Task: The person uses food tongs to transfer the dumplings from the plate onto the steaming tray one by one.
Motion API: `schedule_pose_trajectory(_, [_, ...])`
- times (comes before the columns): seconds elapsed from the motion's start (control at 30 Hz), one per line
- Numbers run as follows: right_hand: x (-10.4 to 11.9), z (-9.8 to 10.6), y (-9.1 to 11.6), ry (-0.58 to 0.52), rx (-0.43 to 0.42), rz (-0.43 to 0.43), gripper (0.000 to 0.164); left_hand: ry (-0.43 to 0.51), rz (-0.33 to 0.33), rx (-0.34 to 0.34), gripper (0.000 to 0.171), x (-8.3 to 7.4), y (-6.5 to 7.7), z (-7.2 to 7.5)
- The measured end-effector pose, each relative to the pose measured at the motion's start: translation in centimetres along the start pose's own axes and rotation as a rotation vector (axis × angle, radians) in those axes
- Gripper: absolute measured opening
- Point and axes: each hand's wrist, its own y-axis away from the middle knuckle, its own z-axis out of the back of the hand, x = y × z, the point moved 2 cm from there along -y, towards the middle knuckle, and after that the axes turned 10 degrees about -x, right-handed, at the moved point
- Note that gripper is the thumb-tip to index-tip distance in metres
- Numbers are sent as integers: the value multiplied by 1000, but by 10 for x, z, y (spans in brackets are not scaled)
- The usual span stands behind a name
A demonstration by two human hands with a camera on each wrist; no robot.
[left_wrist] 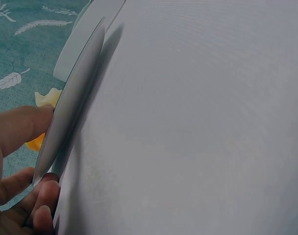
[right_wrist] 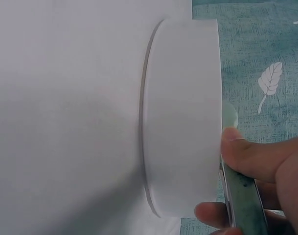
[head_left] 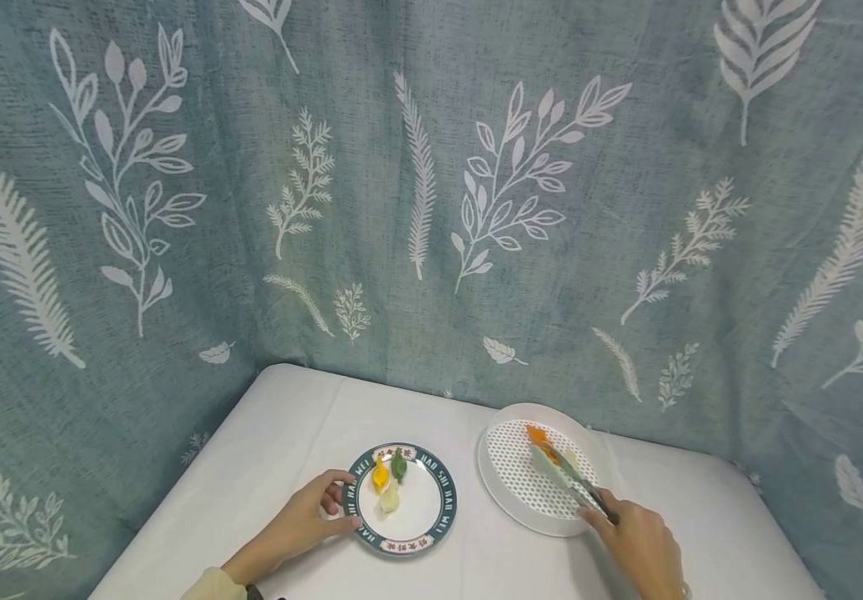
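My left hand pinches the left rim of a round white plate with a green lettered border. In the left wrist view the thumb lies over the rim and other fingers are at its underside. On the plate sit a yellow dumpling-like piece, a green one and a cream one. My right hand holds a pair of tongs, their tips inside a white steamer basket. An orange piece is at the tips; whether it is gripped is unclear.
The plate and the basket stand side by side on a white-covered table. A blue-green curtain with white leaf prints hangs behind and at both sides. A pale piece lies in the basket beside the tongs, partly hidden.
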Motion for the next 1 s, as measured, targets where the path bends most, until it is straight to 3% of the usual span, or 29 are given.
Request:
schedule_pose_trajectory(0.67, [-4, -2, -15, 4, 111, -89, 73, -18, 7, -7, 72, 4, -3, -2])
schedule_pose_trajectory(1.0, [-2, 6, -7, -19, 38, -75, 75, -26, -17, -7, 70, 4, -1, -2])
